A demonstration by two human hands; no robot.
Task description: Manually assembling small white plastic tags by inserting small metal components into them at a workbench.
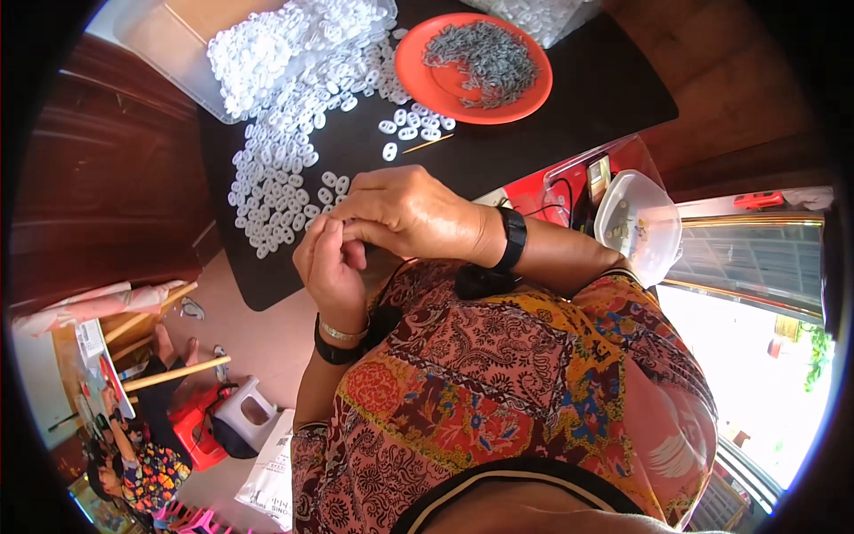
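My left hand and my right hand meet at the fingertips over the near edge of the black table. Both are closed in a pinch; whatever they grip is hidden by the fingers. Just beyond them, white oval plastic pieces with two holes lie spread out. A smaller group of the same ovals sits beside a thin wooden stick. Behind that stands an orange-red plate bearing a heap of small grey metal pieces.
A clear plastic box overflows with white ovals at the back left. A transparent bag stands behind the plate. To the right is a translucent tub. Lower left, another person is near a red stool and a grey stool.
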